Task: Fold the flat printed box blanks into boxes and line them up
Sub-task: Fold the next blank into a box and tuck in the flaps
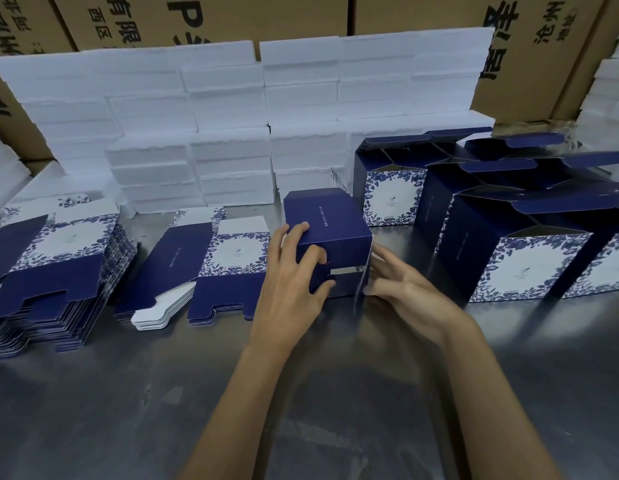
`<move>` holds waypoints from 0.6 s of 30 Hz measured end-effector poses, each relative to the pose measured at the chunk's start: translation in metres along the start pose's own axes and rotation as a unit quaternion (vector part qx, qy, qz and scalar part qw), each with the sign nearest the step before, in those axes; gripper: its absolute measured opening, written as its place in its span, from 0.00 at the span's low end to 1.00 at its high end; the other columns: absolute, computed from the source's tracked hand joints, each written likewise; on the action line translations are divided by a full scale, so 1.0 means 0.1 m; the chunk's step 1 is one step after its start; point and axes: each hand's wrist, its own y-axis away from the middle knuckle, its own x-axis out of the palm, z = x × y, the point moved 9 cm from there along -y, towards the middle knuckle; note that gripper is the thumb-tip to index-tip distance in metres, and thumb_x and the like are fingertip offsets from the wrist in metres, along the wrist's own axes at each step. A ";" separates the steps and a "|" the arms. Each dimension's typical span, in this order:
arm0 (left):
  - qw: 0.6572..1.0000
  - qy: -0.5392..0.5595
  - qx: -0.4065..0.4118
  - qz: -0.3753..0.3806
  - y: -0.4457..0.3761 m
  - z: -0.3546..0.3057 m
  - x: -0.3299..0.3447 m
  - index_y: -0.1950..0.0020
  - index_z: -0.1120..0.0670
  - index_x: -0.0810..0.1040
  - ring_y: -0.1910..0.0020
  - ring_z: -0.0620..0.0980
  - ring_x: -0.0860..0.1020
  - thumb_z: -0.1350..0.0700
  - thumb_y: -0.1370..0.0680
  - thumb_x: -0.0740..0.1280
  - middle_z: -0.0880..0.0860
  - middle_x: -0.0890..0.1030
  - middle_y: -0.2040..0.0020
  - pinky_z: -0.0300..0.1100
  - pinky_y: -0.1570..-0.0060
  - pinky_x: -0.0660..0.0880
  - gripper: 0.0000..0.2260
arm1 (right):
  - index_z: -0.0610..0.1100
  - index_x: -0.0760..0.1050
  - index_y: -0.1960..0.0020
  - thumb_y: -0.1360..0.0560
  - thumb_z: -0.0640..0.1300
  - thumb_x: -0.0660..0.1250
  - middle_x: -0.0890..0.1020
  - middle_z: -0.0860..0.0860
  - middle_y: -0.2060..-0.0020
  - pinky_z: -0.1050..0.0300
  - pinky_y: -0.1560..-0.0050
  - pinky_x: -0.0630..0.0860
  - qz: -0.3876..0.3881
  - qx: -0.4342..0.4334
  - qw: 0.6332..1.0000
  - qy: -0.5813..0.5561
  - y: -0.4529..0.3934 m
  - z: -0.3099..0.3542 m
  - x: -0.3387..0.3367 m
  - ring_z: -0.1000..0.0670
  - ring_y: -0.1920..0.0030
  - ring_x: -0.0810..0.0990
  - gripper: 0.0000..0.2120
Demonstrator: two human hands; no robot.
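A half-formed dark blue box (pixel 330 225) lies on its side at the middle of the metal table (pixel 128 393). My left hand (pixel 294 271) grips its left end, fingers curled over the end flaps. My right hand (pixel 401 289) touches its right edge with fingers stretched out along a loose flap. Two stacks of flat blue-and-white blanks lie to the left, a tall stack (pixel 55 271) and a low stack (pixel 204 268). Several folded boxes (pixel 519 244) stand upright on the right with top flaps open.
White foam blocks (pixel 232 133) are piled in a wall along the back of the table. Brown cardboard cartons (pixel 422 12) rise behind them. More foam (pixel 609 98) stands at the far right. Bare metal table surface stretches toward me.
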 end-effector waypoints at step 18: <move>0.975 0.173 -0.137 0.039 0.06 0.32 0.08 0.24 0.39 0.59 0.29 0.39 0.65 0.63 0.27 0.75 0.39 0.63 0.27 0.22 0.40 0.63 0.40 | 0.52 0.77 0.37 0.23 0.44 0.74 0.84 0.60 0.51 0.75 0.59 0.74 -0.281 -0.063 0.941 0.176 -0.07 -0.02 0.01 0.66 0.53 0.80 0.15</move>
